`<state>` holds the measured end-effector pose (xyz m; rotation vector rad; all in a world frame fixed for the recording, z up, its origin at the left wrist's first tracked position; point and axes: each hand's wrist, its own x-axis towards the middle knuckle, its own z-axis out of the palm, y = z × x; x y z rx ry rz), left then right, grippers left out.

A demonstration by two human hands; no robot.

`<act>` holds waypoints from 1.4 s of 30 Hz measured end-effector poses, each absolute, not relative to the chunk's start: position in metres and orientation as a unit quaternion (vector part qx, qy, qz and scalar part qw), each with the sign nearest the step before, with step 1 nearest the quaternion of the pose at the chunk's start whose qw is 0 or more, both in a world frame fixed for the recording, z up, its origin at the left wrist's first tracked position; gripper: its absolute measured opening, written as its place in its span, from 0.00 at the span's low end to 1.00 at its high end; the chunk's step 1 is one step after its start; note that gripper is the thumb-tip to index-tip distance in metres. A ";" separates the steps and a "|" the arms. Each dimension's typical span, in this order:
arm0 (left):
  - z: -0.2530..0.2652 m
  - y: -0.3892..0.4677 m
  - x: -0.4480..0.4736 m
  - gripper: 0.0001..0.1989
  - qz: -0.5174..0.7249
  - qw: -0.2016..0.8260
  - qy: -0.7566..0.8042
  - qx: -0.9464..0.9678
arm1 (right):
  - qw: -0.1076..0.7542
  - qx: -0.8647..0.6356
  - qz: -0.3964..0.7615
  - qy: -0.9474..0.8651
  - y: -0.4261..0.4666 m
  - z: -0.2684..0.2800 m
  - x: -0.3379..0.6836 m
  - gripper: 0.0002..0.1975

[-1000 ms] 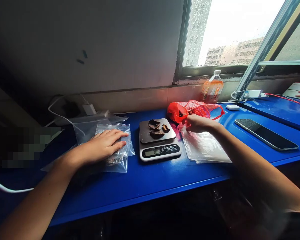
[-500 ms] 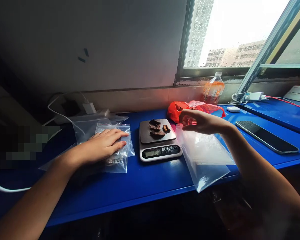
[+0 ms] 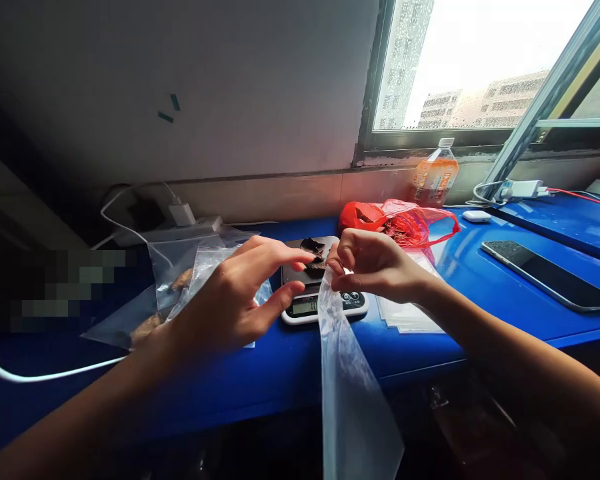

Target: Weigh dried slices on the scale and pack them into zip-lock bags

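Pinched by its top edge in my right hand (image 3: 375, 267), a clear plastic zip bag (image 3: 347, 380) hangs down past the table's front edge. My left hand (image 3: 255, 287) hovers just left of it, thumb and fingers apart, holding nothing. Behind both hands sits a small kitchen scale (image 3: 293, 311), its display partly covered. Dark brown dried pieces (image 3: 314, 253) lie on the scale's metal plate, some hidden by my fingers. A stack of clear bags (image 3: 410, 313) lies right of the scale. Left of it, partly under my left arm, are filled clear bags (image 3: 180, 280) with brown pieces inside.
A red plastic bag (image 3: 365, 217) holding dark dried pieces stands behind the scale. An orange drink bottle (image 3: 436, 173) is by the window. On the right lie a phone (image 3: 550, 273) and a white earbud case (image 3: 477, 217). A white cable (image 3: 55, 375) crosses the left side.
My right hand has taken a clear bag from the stack and brought it left in front of the scale. My left hand has lifted off the filled bags and moved right.
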<state>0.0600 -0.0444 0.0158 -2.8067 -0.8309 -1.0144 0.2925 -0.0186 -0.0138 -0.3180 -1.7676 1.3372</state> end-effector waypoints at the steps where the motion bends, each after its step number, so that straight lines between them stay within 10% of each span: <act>1: 0.018 -0.046 0.066 0.13 -0.342 0.004 -0.252 -0.905 | 0.437 -0.127 0.548 -0.702 -0.020 -0.014 0.291 0.15; 42: 0.000 -0.035 0.053 0.02 -0.300 -0.225 -0.163 -0.913 | 0.436 -0.085 0.663 -0.603 -0.041 -0.024 0.272 0.15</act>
